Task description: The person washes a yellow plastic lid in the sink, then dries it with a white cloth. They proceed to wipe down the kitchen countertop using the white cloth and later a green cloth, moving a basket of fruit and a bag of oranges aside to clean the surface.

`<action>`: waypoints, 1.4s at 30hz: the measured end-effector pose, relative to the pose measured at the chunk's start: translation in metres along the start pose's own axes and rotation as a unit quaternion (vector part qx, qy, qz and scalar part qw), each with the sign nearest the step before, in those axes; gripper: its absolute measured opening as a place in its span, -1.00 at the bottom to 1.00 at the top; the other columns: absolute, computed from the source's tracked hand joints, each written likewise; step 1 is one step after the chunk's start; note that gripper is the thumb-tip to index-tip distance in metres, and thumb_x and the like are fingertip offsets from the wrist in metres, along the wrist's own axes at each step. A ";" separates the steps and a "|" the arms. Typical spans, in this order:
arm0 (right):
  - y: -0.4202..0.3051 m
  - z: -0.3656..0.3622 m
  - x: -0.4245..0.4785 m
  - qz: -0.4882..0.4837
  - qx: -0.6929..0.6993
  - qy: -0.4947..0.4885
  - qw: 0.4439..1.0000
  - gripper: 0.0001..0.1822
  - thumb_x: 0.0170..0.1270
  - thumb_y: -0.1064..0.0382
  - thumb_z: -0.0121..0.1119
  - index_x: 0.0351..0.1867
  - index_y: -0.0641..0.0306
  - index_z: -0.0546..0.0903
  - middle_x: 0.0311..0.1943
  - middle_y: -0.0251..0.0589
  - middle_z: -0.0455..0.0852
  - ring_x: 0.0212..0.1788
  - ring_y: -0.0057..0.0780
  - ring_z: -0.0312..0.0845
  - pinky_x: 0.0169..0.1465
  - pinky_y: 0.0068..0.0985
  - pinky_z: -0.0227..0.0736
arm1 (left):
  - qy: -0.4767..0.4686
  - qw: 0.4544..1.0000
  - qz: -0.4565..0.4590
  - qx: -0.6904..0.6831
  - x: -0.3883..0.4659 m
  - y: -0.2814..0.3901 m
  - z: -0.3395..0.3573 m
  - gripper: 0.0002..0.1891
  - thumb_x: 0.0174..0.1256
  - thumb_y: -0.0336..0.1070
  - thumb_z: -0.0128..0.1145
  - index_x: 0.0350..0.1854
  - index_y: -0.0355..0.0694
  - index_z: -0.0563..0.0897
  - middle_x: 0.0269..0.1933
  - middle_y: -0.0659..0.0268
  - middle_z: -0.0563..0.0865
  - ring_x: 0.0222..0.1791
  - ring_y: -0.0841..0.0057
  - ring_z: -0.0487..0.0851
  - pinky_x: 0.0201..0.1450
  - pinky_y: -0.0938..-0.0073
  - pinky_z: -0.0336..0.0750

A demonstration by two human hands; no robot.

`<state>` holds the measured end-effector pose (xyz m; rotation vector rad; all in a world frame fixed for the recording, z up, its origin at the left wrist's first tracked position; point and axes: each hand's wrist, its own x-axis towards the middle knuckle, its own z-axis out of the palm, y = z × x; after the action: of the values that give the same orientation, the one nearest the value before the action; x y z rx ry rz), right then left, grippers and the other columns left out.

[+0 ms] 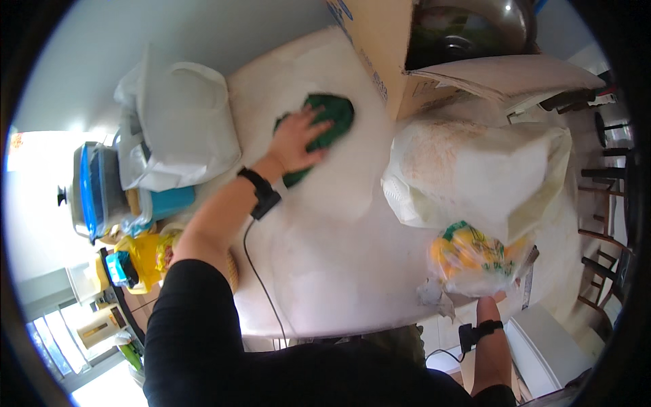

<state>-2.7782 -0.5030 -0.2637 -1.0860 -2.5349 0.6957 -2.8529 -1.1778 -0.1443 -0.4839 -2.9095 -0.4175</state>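
Note:
A dark green cloth [333, 119] lies bunched on the pale table top [325, 264], left of a cardboard box. Over it my left hand [301, 137] presses down, fingers spread, slightly blurred. My right hand [498, 296] is at the table's near edge, against the lower side of a clear plastic bag of orange fruit [470, 254]. That bag hides most of its fingers, so its grip cannot be made out. Both wrists wear black straps with cables. Just beyond the fruit stands a large white bag [473, 168] with brownish stains.
A white bag [188, 122] stands at the table's back left, near a blue-lidded container [91, 191] and yellow bags [145, 259]. The open cardboard box [381, 30] at the back holds a dark shiny pot [473, 30]. Wooden chairs [605, 213] are off to the right.

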 end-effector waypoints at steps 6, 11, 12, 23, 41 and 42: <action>-0.018 0.017 0.002 -0.012 -0.042 -0.014 0.999 -0.58 0.10 -0.03 0.33 -0.06 0.10 0.61 -0.20 -0.04 0.72 -0.30 0.00 0.69 -0.26 -0.05 0.57 | -0.091 0.993 0.019 -0.071 -0.115 0.181 0.012 -0.46 0.04 0.08 0.23 0.12 0.05 0.61 0.37 0.10 0.42 0.39 -0.04 0.30 0.33 -0.05 0.25; -0.023 0.028 0.009 -0.030 -0.086 -0.028 0.995 -0.56 0.08 -0.05 0.36 -0.06 0.08 0.62 -0.20 -0.03 0.71 -0.30 0.01 0.69 -0.26 -0.04 0.57 | -0.119 0.986 -0.090 -0.069 -0.157 0.283 0.015 -0.41 -0.07 0.04 0.32 0.13 0.11 0.61 0.41 0.17 0.36 0.43 0.03 0.24 0.39 -0.03 0.21; -0.024 0.029 0.010 -0.032 -0.097 -0.027 0.994 -0.56 0.07 -0.05 0.36 -0.06 0.08 0.62 -0.20 -0.03 0.71 -0.31 0.01 0.69 -0.26 -0.03 0.57 | -0.110 0.986 -0.104 -0.074 -0.163 0.298 0.016 -0.41 -0.08 0.03 0.32 0.13 0.11 0.61 0.41 0.18 0.36 0.43 0.04 0.25 0.39 -0.02 0.21; -0.084 -0.008 -0.011 -0.075 -0.141 -0.031 0.987 -0.52 0.21 0.00 0.20 0.08 0.21 0.55 0.04 -0.05 0.57 0.15 0.01 0.43 -0.01 0.03 0.50 | -0.054 0.987 -0.137 -0.058 -0.199 0.392 0.036 -0.42 -0.13 -0.07 0.36 0.10 0.15 0.62 0.35 0.22 0.46 0.37 0.11 0.37 0.33 0.08 0.30; -0.099 -0.018 -0.015 0.005 -0.096 -0.082 0.992 -0.42 0.19 0.00 0.19 0.14 0.36 0.47 0.16 0.03 0.46 0.22 0.02 0.37 0.14 -0.03 0.46 | 0.189 0.813 -0.550 0.011 -0.296 0.442 0.087 -0.40 -0.10 -0.19 0.42 0.12 -0.09 0.61 0.29 -0.12 0.45 0.25 -0.07 0.42 0.25 0.00 0.26; -0.100 -0.022 -0.016 0.000 -0.103 -0.084 0.991 -0.42 0.19 0.00 0.20 0.14 0.36 0.47 0.15 0.03 0.47 0.21 0.02 0.38 0.13 -0.03 0.46 | 0.219 0.787 -0.576 0.036 -0.306 0.436 0.086 -0.41 0.00 -0.14 0.37 0.16 -0.11 0.58 0.31 -0.15 0.43 0.26 -0.10 0.40 0.28 -0.04 0.23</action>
<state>-2.8172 -0.5682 -0.1925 -1.1346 -2.8021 0.5556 -2.4294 -0.8456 -0.1807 1.3018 -2.3637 -0.4396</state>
